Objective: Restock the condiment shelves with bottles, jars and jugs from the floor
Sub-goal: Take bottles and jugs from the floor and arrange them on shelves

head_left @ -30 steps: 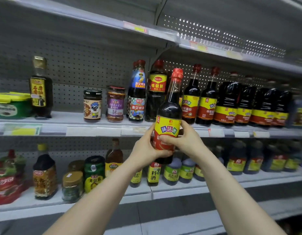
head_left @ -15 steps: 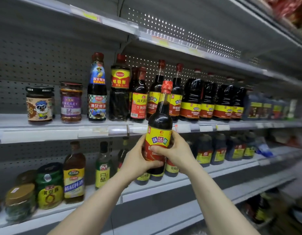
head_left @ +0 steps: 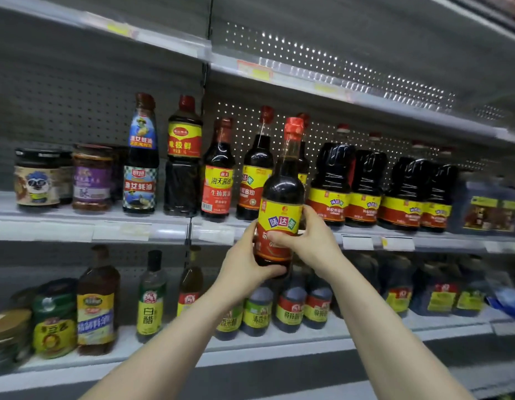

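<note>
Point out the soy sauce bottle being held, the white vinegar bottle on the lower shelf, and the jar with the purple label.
Soy sauce bottle (head_left: 282,194): head view, on its dark shoulder.
White vinegar bottle (head_left: 148,316): head view, on its yellow label.
Jar with the purple label (head_left: 91,183): head view, on the label.

The held bottle (head_left: 280,194) is dark brown with a red cap and a yellow-and-red label bearing blue and green squares. The jugs (head_left: 366,183) to its right are near black with yellow-over-red labels. The oyster sauce bottle (head_left: 140,157) at left wears blue with a checkered band. The shelf (head_left: 77,223) is grey, its back panel dotted with holes.
</note>
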